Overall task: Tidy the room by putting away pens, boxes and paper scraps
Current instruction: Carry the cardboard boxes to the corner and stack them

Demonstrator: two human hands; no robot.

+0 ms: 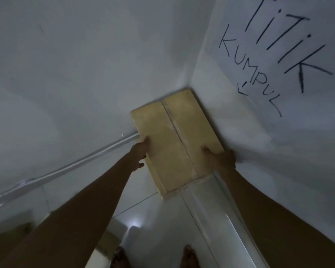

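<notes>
**One box, held at the wall corner**

Two bare feet noted on the tiled floor (162, 229): left foot (120, 256), right foot (189, 254). One cardboard box (174, 140) is gripped by two hands, set apart: left hand (140, 151) on its left edge, right hand (220, 157) on its right edge. The box's far end is set into the corner. One marking (300, 78), "TITIK KUMPUL", is written on the right wall (278, 151).

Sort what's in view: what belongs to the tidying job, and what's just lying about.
Job: cardboard box, gripped by left hand and right hand at the wall corner; wall writing with arrow, likely marking the spot.
Lying about: white strip along the wall base; blurred tan object lower left.
</notes>
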